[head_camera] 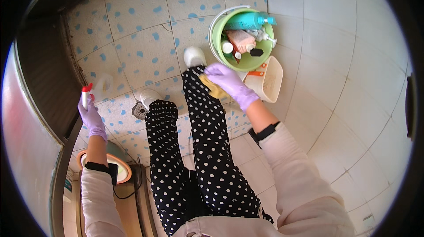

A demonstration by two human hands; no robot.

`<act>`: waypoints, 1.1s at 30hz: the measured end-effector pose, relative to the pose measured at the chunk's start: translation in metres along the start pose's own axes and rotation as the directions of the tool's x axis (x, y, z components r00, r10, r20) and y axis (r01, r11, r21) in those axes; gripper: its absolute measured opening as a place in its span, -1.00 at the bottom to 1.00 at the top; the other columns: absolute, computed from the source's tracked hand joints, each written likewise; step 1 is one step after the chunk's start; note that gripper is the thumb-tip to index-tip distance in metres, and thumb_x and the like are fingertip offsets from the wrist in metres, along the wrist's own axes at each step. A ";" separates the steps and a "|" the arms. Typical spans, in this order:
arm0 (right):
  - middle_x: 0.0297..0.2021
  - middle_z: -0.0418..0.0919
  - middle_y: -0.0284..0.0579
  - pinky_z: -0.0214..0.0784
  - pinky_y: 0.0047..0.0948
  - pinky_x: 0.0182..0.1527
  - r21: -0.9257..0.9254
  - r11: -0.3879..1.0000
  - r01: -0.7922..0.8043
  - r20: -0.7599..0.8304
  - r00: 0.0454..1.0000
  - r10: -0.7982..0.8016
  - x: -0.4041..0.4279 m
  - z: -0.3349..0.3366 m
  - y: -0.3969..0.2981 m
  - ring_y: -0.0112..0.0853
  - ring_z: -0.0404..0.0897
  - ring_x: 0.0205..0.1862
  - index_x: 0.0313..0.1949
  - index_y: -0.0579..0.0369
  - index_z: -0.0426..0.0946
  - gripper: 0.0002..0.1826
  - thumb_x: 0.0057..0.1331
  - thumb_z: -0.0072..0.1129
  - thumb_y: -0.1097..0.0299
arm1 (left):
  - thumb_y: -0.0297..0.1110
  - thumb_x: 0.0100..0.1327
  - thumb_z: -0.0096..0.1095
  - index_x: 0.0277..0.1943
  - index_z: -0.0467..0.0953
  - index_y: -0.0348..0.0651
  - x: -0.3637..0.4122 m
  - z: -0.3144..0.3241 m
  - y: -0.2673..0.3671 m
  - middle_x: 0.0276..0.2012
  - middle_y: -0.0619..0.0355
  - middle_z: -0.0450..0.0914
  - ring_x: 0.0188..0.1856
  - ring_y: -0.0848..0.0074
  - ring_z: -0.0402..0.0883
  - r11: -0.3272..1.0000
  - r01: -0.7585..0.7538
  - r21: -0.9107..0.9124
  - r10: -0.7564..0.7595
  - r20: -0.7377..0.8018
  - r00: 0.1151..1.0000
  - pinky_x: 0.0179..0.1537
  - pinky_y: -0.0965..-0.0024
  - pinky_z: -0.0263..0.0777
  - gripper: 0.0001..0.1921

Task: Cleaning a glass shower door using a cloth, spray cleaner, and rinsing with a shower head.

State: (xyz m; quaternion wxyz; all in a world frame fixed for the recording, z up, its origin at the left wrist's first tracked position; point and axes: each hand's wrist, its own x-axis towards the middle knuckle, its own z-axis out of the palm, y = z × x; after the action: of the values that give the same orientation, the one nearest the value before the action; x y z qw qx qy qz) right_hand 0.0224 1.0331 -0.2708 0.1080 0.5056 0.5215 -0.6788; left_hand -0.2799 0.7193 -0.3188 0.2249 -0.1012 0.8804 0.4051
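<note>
Both of my hands wear lilac rubber gloves. My left hand [91, 116] grips a spray bottle [102, 88] by its neck; the bottle is clear, with a red and white trigger head. It is held near the dark lower panel of a door at the left. My right hand [228, 81] holds a crumpled yellow cloth [213, 88] over my right leg. Just beyond that hand stands a light green bucket [217, 38], and a cream plastic bin [273, 79] with orange clips sits beside it.
In the bucket are a teal pump bottle [243, 21], a pink bottle [241, 40] and other containers. A floor drain [140, 111] lies by my left shoe [149, 97]. White tiled wall [331, 55] rises at the right. An orange-rimmed container [124, 172] and a black cable [127, 196] are at lower left.
</note>
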 end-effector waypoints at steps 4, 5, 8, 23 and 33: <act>-0.26 0.56 -0.12 0.45 -0.36 -0.15 0.687 0.592 -0.422 -0.088 0.760 0.644 -0.064 -0.037 0.116 -0.33 0.56 -0.26 -0.22 0.17 0.47 -0.67 0.29 -0.06 0.14 | -0.21 0.28 0.09 0.10 0.34 -0.15 -0.048 -0.039 -0.011 -0.42 0.32 0.38 -0.50 0.72 0.24 0.995 0.058 0.076 -0.058 -0.002 0.998 -0.46 0.63 0.19 -0.62; -0.26 0.56 -0.12 0.45 -0.36 -0.15 0.690 0.586 -0.424 -0.075 0.764 0.641 -0.074 -0.046 0.165 -0.33 0.56 -0.26 -0.22 0.17 0.47 -0.67 0.29 -0.06 0.14 | -0.21 0.29 0.08 0.12 0.32 -0.18 -0.055 -0.050 -0.018 -0.44 0.33 0.36 -0.50 0.72 0.23 0.994 0.096 0.052 -0.095 -0.028 0.995 -0.46 0.64 0.19 -0.60; -0.31 0.57 -0.11 0.49 -0.32 -0.27 0.872 0.432 -0.228 -0.146 0.723 0.675 -0.078 -0.073 0.271 -0.26 0.57 -0.34 -0.23 0.12 0.47 -0.65 0.32 -0.17 0.10 | -0.32 0.32 -0.01 0.19 0.23 -0.21 -0.080 -0.067 -0.050 -0.47 0.36 0.33 -0.49 0.76 0.22 0.992 0.103 -0.065 -0.100 0.050 0.994 -0.43 0.65 0.18 -0.59; -0.19 0.51 -0.13 0.35 -0.06 -0.04 0.915 0.106 0.389 -0.400 0.844 0.358 0.011 -0.141 0.351 -0.18 0.49 -0.13 -0.10 0.03 0.43 -0.50 0.25 -0.18 -0.12 | -0.29 0.33 0.01 0.02 0.33 -0.24 -0.147 -0.080 -0.043 -0.53 0.36 0.29 -0.54 0.77 0.15 0.986 -0.088 0.139 0.078 0.075 0.994 -0.52 0.66 0.06 -0.72; -0.41 0.49 -0.22 0.44 -0.41 -0.28 0.909 0.198 0.366 -0.414 0.840 0.350 0.041 -0.150 0.327 -0.40 0.50 -0.37 -0.32 0.01 0.43 -0.76 0.18 0.17 0.14 | -0.24 0.34 -0.03 0.06 0.32 -0.23 -0.158 -0.016 -0.003 -0.58 0.36 0.24 -0.55 0.74 0.15 0.912 -0.233 0.338 0.175 0.195 0.965 -0.48 0.62 0.11 -0.68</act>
State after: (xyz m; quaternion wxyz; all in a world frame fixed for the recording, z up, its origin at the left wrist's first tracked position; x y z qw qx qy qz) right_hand 0.3093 1.0295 -0.4912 -0.3934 0.6218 -0.0206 -0.6769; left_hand -0.1449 0.7044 -0.2356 0.2663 0.0673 0.9240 0.2661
